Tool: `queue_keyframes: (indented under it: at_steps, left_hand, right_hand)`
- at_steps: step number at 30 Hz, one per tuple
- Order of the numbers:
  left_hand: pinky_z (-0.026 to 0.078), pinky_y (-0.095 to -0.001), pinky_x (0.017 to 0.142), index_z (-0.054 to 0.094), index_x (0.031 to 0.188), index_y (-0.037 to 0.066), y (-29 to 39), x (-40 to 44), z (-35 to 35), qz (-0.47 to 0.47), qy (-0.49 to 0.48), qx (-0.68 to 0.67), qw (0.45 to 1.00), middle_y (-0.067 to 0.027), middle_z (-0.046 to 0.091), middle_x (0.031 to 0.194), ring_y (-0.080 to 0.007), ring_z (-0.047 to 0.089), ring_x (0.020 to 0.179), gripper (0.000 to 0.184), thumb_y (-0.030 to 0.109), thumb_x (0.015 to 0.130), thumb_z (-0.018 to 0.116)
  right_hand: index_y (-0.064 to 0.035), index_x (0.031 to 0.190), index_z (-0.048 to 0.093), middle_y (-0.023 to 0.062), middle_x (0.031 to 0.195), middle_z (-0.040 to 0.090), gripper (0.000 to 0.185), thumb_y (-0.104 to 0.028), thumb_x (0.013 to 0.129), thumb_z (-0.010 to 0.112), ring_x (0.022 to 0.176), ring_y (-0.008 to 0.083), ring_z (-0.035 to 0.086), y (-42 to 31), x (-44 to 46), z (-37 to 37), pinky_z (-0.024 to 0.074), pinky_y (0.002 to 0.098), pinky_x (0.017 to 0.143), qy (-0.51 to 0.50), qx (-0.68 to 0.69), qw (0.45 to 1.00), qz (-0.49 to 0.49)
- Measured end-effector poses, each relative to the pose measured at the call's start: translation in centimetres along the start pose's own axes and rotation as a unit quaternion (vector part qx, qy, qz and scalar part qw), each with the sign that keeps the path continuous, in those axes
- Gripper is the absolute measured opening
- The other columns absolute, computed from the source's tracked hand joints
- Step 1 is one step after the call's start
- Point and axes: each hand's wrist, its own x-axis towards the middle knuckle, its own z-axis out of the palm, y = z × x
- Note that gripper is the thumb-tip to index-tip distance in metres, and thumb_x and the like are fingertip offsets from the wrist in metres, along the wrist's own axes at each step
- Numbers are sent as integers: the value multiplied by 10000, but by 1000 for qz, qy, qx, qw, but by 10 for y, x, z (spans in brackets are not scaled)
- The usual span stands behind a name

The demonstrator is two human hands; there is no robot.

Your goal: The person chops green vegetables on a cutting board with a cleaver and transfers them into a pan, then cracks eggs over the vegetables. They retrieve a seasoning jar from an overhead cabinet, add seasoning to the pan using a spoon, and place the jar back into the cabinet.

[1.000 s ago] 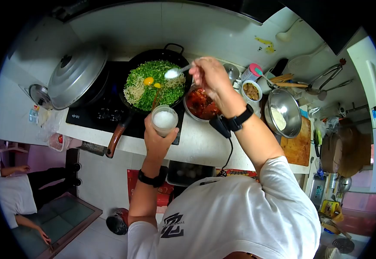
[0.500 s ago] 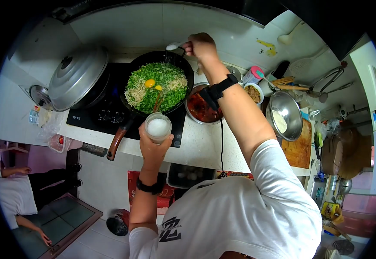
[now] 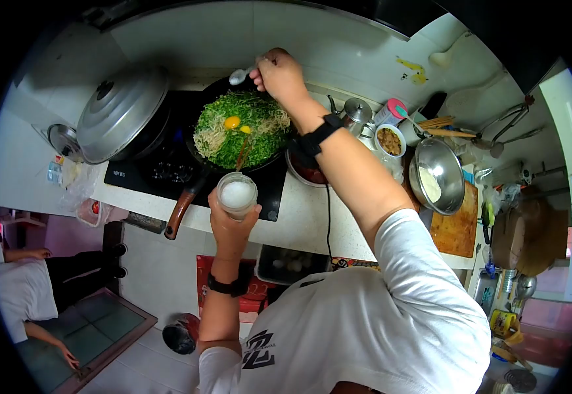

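Observation:
My left hand is wrapped round a jar of white granules, held upright at the near side of a black frying pan. Above the pan's far rim, my right hand grips a small spoon with some white in its bowl. In the pan lie chopped greens, pale shredded bits and egg with yellow yolk. Thin brown chopsticks lean in the food, partly hidden behind the jar.
Left of the pan stands a pot with a domed metal lid. The pan's brown handle juts past the counter edge. To the right are a bowl of red food, a kettle and a steel bowl. Another person stands at lower left.
My right hand has moved left with the spoon along the pan's far side. Grains falling below the spoon earlier no longer show. The jar stays almost in place.

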Motion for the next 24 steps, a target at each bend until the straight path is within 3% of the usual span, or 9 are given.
queue_keyframes:
  at_steps: [1,2,5,6,10,12,16,20,24]
  left_hand:
    - [459,-353,929,386,1266,9,-1,0,-1,3,0,-1,1000,-128,566,1167,-232,576,1055,717,96,691,807]
    - [459,-353,929,386,1266,9,0,1,-2,2,1,-1,1000,-128,566,1167,-232,576,1055,717,96,691,807]
    - [491,-359,870,385,1258,14,2,9,-1,26,10,0,1000,-151,595,1103,-267,610,1008,761,147,661,838]
    - [487,-360,875,387,1256,13,0,12,-1,26,9,-1,1000,-153,596,1104,-265,609,1012,756,148,663,837]
    - [477,-366,887,396,1247,14,4,23,-3,45,19,33,998,-155,597,1105,-263,607,1010,747,141,659,838]
    - [477,-366,886,396,1246,14,6,28,-5,40,21,37,998,-156,597,1105,-265,607,1007,750,138,655,840]
    - [480,-365,879,395,1245,11,5,33,-4,29,26,27,999,-159,590,1107,-278,606,997,759,125,641,841]
    - [462,-360,900,415,1230,23,9,33,-2,44,19,43,998,-141,574,1127,-247,577,1027,696,110,673,823]
    - [466,-363,900,412,1235,16,9,32,-1,63,23,54,996,-151,567,1121,-266,581,1025,727,118,649,831]
  right_hand:
    - [62,1020,561,117,781,648,211,-113,918,501,624,141,602,2,-3,-4,516,277,542,-36,-28,999,-12]
    - [56,952,570,115,704,656,199,-137,914,540,553,155,609,9,-3,-5,491,293,485,-10,-43,997,-56]
    - [58,957,574,110,700,655,194,-127,910,539,560,151,607,16,-4,-19,493,295,497,54,-38,996,-54]
    - [58,991,570,104,719,655,201,-124,914,532,572,139,605,18,-8,-24,489,276,500,20,-93,992,-84]
    - [37,985,566,96,736,651,180,-127,917,534,571,124,592,1,-35,-34,482,248,497,30,12,999,-8]
    - [-3,956,560,85,735,640,138,-135,919,545,561,105,572,-16,-56,-41,471,226,491,-84,123,987,60]
    - [-38,912,555,67,719,633,120,-157,925,561,570,86,563,-24,-98,-36,461,215,492,-222,119,968,22]
    - [-60,923,525,16,741,607,77,-118,963,495,582,54,530,-23,-127,-24,422,196,495,-244,-27,969,-30]
    - [-55,870,531,18,705,600,103,-112,949,497,555,62,518,-4,-140,-12,417,210,477,-239,21,970,43]
